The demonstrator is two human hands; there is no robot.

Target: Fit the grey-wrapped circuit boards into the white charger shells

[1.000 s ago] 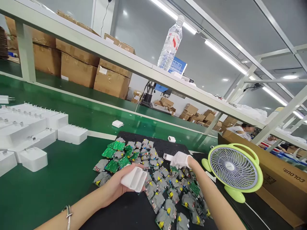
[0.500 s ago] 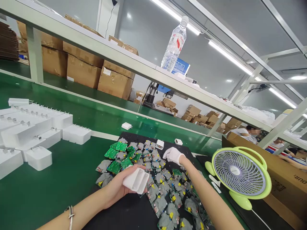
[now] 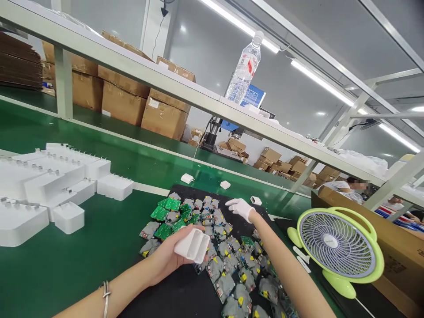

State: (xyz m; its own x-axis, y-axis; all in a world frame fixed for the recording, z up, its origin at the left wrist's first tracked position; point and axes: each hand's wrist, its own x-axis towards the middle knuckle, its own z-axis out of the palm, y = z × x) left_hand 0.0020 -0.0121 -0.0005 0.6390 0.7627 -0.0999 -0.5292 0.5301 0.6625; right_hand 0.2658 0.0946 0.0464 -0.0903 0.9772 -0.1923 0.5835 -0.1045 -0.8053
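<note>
My left hand (image 3: 164, 260) holds two white charger housings (image 3: 193, 245) side by side, open ends up, over a black mat (image 3: 180, 291). My right hand (image 3: 240, 207), in a white glove, is stretched out flat and empty over the mat's far edge. A white housing (image 3: 225, 184) lies on the green conveyor belt (image 3: 99, 234) just beyond it, and another small white part (image 3: 255, 200) sits right of the glove. Several green and grey circuit boards (image 3: 218, 247) are heaped on the mat between my hands.
White charger housings (image 3: 49, 190) stand in rows at left on the belt; a single one (image 3: 187, 178) lies further back. A green desk fan (image 3: 338, 249) and a cardboard box (image 3: 400, 260) stand at right. A water bottle (image 3: 245, 68) is on the overhead shelf. Other people sit at far right.
My right hand let go of a white housing, which now lies on the belt beyond the mat. The hand moved further out and opened. My left hand kept its hold.
</note>
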